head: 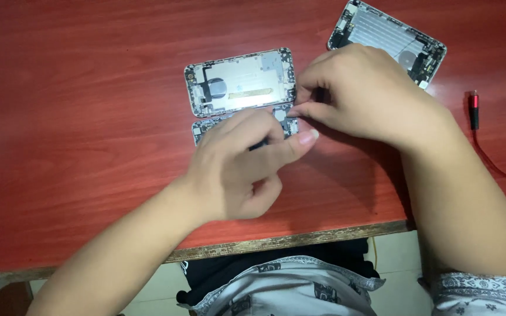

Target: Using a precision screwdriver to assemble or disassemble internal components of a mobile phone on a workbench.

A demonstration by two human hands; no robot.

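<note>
While both hands meet over logic board (pixel 288 124), board lies just below open phone shell (pixel 241 82), long axis left-right. Left hand (pixel 241 167) lies across it, fingers loosely curled; right hand (pixel 358 93) pinches its right end. Second shell (pixel 387 38) up-right.

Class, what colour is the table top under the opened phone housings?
Reddish-brown wood grain, on the table, seen in the head view.
</note>
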